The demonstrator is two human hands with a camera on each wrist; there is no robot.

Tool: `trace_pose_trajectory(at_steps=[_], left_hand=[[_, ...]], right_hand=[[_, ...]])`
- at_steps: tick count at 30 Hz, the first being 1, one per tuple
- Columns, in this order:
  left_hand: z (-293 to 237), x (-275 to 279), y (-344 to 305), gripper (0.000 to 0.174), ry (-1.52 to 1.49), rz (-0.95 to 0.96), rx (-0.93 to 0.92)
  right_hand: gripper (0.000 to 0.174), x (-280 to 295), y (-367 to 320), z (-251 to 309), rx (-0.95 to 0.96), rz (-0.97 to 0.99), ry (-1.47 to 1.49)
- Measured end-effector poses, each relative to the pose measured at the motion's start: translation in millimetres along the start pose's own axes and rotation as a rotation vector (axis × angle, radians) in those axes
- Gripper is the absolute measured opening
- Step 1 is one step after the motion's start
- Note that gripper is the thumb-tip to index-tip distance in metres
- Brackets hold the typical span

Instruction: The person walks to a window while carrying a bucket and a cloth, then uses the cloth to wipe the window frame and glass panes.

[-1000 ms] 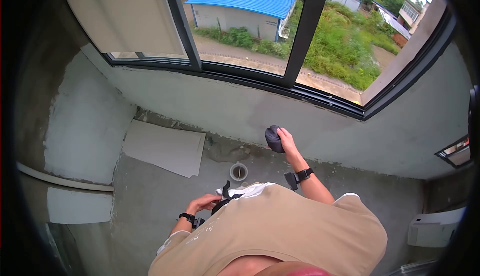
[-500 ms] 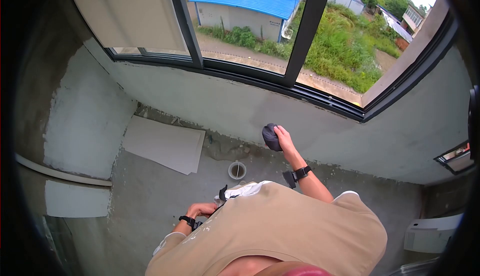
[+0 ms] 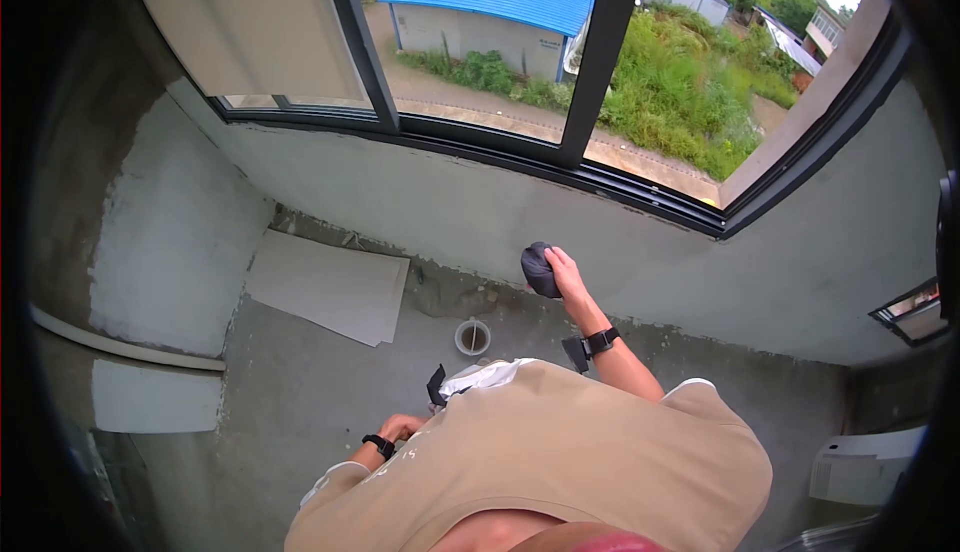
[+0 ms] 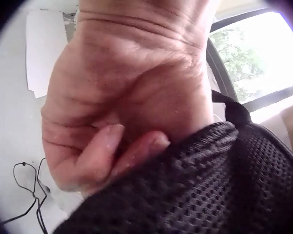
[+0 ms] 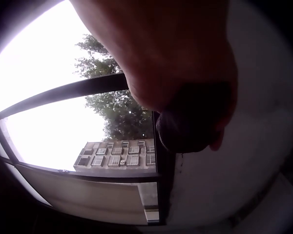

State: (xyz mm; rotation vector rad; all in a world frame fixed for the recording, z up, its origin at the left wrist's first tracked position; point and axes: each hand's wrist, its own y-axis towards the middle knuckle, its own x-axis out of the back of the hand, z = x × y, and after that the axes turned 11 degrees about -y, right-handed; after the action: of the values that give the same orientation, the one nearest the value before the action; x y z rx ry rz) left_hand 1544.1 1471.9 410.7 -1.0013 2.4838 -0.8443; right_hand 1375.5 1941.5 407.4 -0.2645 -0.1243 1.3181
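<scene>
Seemingly for steadiness, the right hand (image 3: 568, 278) grips a dark grey bundle (image 3: 536, 270) mid-frame — the left hand (image 4: 129, 92) curls beside black mesh (image 4: 185, 183), its hold unclear.

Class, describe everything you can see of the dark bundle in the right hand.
The dark bundle is grey-black, rounded and creased, and looks like soft cloth. The right hand grips one side; the other bulges free, before the pale wall below the window. Whether it touches the wall or wraps anything is unclear.
</scene>
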Motion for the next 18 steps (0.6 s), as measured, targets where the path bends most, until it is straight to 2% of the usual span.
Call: trace_pose_trajectory(at_steps=[3, 12, 13, 15, 16, 18], left_hand=[[-5.9, -6.1, 5.0, 0.040, 0.016, 0.004, 0.025], [-34.2, -31.8, 12.4, 0.033, 0.110, -0.065, 0.093], [-20.6, -22.2, 23.2, 0.027, 0.116, -0.052, 0.065], [28.2, -10.2, 83.8, 0.016, 0.446, -0.213, 0.335], [47.6, 7.4, 97.5, 0.016, 0.447, -0.217, 0.331], [73.8, 57.0, 97.6, 0.025, 0.085, -0.356, 0.162]], right_hand=[[0.029, -0.3, -16.1, 25.3, -0.063, 0.033, 0.031], [0.031, 17.6, -1.8, -2.1, 0.045, -0.013, -0.060], [0.031, 18.9, -5.7, -1.9, 0.049, -0.011, -0.061], [0.031, 21.1, -14.8, 0.5, -0.025, 0.006, 0.024], [0.031, 24.7, -14.4, -7.9, -0.019, 0.008, 0.025], [0.030, 32.3, -10.1, -32.9, 0.005, -0.035, -0.033]])
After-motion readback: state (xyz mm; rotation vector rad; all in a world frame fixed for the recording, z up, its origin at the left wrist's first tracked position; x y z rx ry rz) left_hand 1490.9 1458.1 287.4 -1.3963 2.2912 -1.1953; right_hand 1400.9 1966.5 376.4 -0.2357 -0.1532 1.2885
